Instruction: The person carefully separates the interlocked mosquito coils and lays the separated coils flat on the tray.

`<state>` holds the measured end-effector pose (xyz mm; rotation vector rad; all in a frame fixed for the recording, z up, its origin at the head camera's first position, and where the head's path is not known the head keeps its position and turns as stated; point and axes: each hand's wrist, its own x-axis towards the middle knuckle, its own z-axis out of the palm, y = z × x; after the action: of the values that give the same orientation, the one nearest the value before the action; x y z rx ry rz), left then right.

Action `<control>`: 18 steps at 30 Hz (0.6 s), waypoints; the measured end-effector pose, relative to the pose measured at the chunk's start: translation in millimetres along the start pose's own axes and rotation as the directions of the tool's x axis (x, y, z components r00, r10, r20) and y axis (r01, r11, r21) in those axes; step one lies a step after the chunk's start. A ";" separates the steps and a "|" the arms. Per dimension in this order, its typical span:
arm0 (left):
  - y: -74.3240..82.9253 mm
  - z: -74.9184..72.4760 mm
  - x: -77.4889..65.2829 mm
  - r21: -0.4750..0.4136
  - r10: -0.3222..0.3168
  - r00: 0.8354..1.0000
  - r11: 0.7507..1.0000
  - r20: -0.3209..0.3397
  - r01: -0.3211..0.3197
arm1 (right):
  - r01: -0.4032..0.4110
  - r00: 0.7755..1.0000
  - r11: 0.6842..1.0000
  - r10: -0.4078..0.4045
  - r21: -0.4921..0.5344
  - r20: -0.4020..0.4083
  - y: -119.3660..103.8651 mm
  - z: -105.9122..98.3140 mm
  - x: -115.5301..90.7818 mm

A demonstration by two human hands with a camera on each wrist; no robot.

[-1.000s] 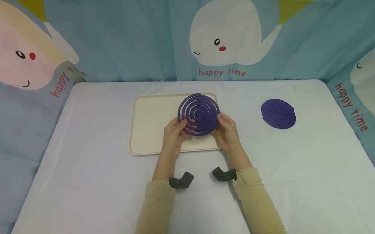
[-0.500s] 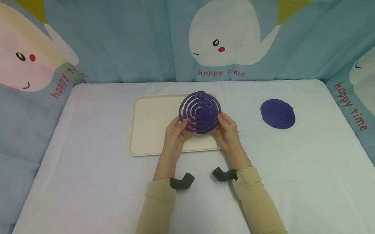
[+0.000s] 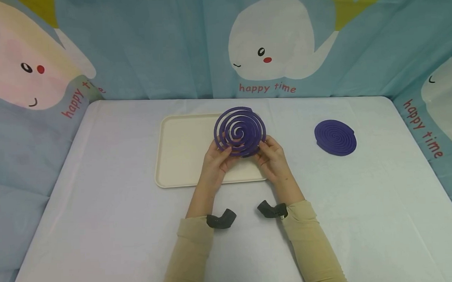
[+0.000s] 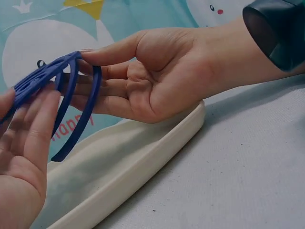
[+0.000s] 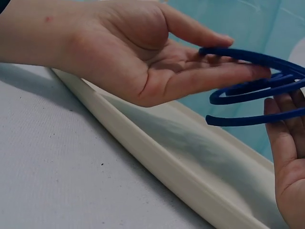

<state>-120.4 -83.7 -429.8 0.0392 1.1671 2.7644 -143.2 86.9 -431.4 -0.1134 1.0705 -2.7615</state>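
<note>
Both hands hold a purple mosquito coil (image 3: 254, 133) above the tray (image 3: 178, 153). My left hand (image 3: 215, 161) pinches its lower left, thumb on top and fingers beneath. At the lower right, my right hand (image 3: 273, 159) grips it between thumb and fingers. The turns are tightly packed on the right and show gaps on the left. In the right wrist view, a loose end of the coil (image 5: 238, 121) hangs below the other turns. The left wrist view shows curved strands (image 4: 90, 102) dropping away from the flat part. Fingers partly hide the lower rim.
A second purple coil (image 3: 335, 137), flat and tightly wound, lies on the white tablecloth (image 3: 370, 202) to the right. The cream tray sits under the hands with a low raised rim. A blue whale-print curtain (image 3: 163, 47) stands behind the table.
The held coil has risen slightly and the gaps between its turns look wider. My left hand has shifted a little rightward, its thumb nearer the coil's lower middle. The other coil stays put.
</note>
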 end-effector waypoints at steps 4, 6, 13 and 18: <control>-0.3 0.7 0.8 -0.033 0.007 1.000 0.999 -0.031 -0.008 | 0.008 1.000 1.000 -0.008 -0.009 0.006 0.6 0.3 0.5; 0.0 0.7 0.8 -0.044 0.011 0.999 0.999 -0.042 -0.013 | 0.015 1.000 1.000 -0.015 -0.017 0.004 0.5 0.9 0.7; 0.4 0.3 0.5 -0.051 0.021 0.999 0.998 -0.030 -0.022 | 0.031 0.999 0.999 -0.031 -0.044 -0.008 0.1 3.1 0.3; -1.6 -0.8 0.4 -0.045 0.017 1.000 0.999 -0.004 -0.017 | 0.035 0.999 0.998 -0.035 -0.058 -0.010 0.6 2.4 -0.3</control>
<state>-120.7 -83.0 -431.5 0.0399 1.1094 2.8055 -142.5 84.9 -430.0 -0.1262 1.1628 -2.7654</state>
